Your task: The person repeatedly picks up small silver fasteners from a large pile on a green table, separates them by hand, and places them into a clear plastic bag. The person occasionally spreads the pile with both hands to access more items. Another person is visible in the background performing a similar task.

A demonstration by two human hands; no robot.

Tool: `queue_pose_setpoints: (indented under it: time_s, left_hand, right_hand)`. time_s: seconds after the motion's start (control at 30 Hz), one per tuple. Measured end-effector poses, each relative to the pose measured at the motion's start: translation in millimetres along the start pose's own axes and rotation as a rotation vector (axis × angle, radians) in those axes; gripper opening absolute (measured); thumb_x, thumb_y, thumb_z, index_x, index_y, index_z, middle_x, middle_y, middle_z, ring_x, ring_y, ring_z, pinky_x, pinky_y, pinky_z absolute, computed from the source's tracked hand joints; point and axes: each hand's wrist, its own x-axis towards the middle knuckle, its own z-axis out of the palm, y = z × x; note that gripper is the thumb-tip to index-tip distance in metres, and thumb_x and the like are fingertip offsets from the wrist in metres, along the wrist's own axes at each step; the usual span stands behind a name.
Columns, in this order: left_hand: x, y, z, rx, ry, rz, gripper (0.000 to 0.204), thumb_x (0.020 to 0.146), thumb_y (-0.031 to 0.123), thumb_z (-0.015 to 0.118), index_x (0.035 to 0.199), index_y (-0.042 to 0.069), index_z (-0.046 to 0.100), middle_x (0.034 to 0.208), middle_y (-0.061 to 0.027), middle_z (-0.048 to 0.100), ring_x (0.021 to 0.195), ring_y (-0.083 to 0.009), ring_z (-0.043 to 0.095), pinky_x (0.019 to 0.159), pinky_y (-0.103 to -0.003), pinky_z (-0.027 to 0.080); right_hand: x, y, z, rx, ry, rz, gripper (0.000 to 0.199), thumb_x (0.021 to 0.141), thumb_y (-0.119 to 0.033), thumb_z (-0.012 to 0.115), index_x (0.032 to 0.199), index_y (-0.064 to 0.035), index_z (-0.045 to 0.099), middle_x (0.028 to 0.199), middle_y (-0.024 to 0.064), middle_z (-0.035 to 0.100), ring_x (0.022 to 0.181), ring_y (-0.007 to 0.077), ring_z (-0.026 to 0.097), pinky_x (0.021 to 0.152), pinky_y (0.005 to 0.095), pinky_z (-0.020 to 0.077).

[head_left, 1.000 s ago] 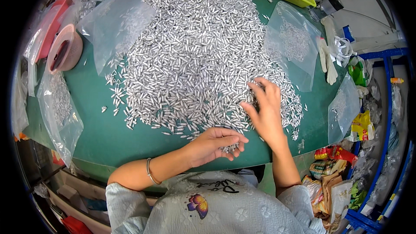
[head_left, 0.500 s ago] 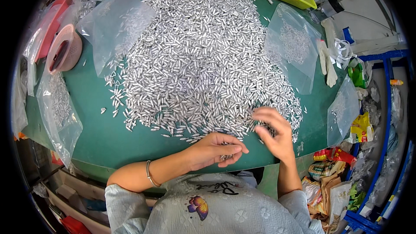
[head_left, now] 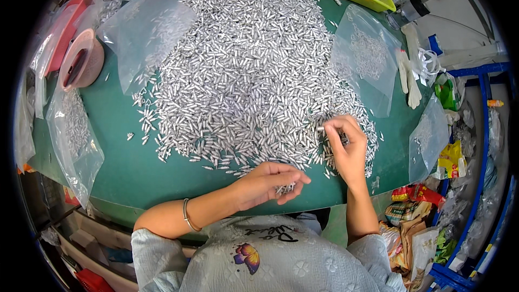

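Where the green table (head_left: 124, 167) carries a broad heap of small silver metal pieces (head_left: 243, 70), the right hand (head_left: 346, 148) pinches pieces at the heap's near right edge, while the left hand (head_left: 267, 184), cupped, holds a few just below it.

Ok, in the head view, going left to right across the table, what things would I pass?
Pink bowl → clear bag → big heap of small silver metal pieces → right hand picking at the heap's edge → second clear bag → white gloves.
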Motion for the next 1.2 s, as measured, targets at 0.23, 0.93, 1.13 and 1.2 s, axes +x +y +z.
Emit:
queue_pose_setpoints:
  time_s: [0.23,0.93,1.13,1.2]
  left_hand:
    - [1.4,0.3,5.2,-0.078,0.091,0.093,0.037,0.099,0.029,0.042,0.116,0.001,0.058,0.093,-0.0056,0.056,0.078,-0.0132,0.052,0.066,-0.027,0.044]
    - [-4.8,16.3,7.5,-0.164,0.196,0.059,0.062,0.095,0.054,0.031,0.093,-0.001,0.058,0.082,-0.0072,0.056,0.071,-0.0155,0.054,0.058,-0.028,0.045]
    - [-3.6,9.7,4.1,-0.097,0.17,0.078,0.042,0.098,0.037,0.042,0.096,0.0,0.061,0.087,-0.0088,0.057,0.075,-0.0154,0.053,0.06,-0.028,0.045]
    - [-1.7,9.0,2.4,-0.123,0.09,0.046,0.036,0.098,0.032,0.044,0.1,0.001,0.061,0.09,-0.0084,0.056,0.076,-0.015,0.053,0.06,-0.028,0.045]
  right_hand:
    - [6.6,-14.3,5.4,0.035,-0.122,-0.055,0.009,0.078,-0.001,0.064,0.087,0.0008,0.065,0.085,0.0113,0.062,0.081,0.0252,0.058,0.073,0.0318,0.0458]
    - [-10.0,-29.5,4.8,0.597,-0.312,0.124,0.013,0.078,-0.004,0.068,0.09,-0.0004,0.063,0.093,0.0069,0.062,0.087,0.0165,0.055,0.078,0.0292,0.0427]
    - [9.4,-29.7,-2.8,-0.002,-0.122,-0.09,0.013,0.076,-0.003,0.066,0.089,-0.001,0.066,0.091,0.0126,0.063,0.087,0.0274,0.058,0.078,0.0346,0.0447]
    - [16.6,-9.5,-2.6,-0.194,0.007,-0.122,0.014,0.077,-0.004,0.066,0.09,-0.0005,0.065,0.091,0.0131,0.061,0.086,0.03,0.055,0.078,0.0362,0.044]
